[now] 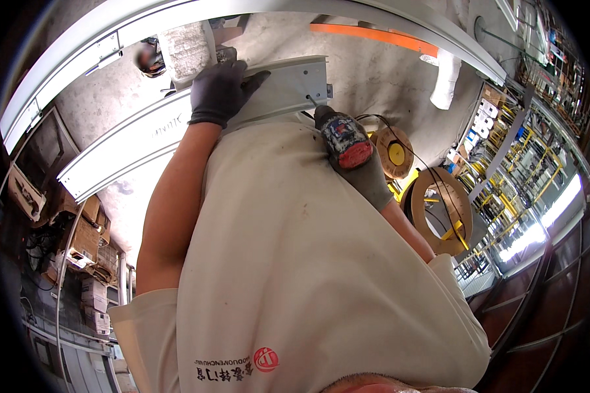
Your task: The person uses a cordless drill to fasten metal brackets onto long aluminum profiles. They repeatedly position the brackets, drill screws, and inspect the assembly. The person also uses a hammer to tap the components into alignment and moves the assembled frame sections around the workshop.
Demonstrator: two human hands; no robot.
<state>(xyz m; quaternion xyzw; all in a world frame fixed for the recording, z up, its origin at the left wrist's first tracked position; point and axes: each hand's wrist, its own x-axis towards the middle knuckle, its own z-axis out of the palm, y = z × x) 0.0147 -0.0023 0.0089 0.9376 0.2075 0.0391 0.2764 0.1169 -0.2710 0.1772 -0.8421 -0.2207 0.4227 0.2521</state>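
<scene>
A long white-grey metal profile (128,147) lies slantwise in front of my body, its right end having a few small holes. My left hand (217,95), in a dark glove, grips the profile, with the thumb spread toward the right and the fingers over the far edge. My gloved right hand (372,178) is closed around a worn power drill (341,134) with a red rear end. The thin drill bit (313,101) points at a hole near the profile's right end; whether it is inside the hole, I cannot tell.
Beyond the profile, a long white frame bar (255,8) crosses the far side. An orange strip (373,37) and a white wrapped roll (446,78) lie there. Cardboard reels (453,203) with a black cable stand at right, yellow racks (511,196) behind. Cardboard boxes (85,241) are stacked at left.
</scene>
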